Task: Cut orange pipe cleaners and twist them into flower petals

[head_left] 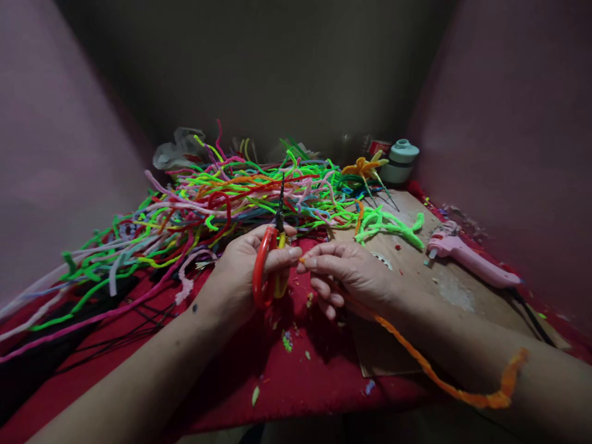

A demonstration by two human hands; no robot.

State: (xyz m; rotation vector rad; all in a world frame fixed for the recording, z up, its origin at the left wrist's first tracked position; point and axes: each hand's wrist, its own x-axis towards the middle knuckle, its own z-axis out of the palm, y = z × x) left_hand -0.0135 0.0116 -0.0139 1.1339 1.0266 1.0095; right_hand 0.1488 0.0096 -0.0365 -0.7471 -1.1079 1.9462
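Observation:
My left hand (pixel 252 265) is closed around scissors (pixel 263 265) with red and yellow handles, their dark blades pointing away from me. Its thumb reaches toward my right fingertips. My right hand (pixel 346 271) pinches the end of an orange pipe cleaner (pixel 416 357). The long part of that pipe cleaner passes under my right hand and curves over my right forearm, its fuzzy end bent upward. Both hands are nearly touching above the red cloth.
Many coloured pipe cleaners (pixel 240 191) lie heaped behind and left. Green pieces (pixel 388 227) and a pink glue gun (pixel 472 256) rest on a brown board (pixel 444 290) at right. Orange and yellow flowers (pixel 365 166) stand near a pale bottle (pixel 401 161). Scraps dot the red cloth (pixel 324 376).

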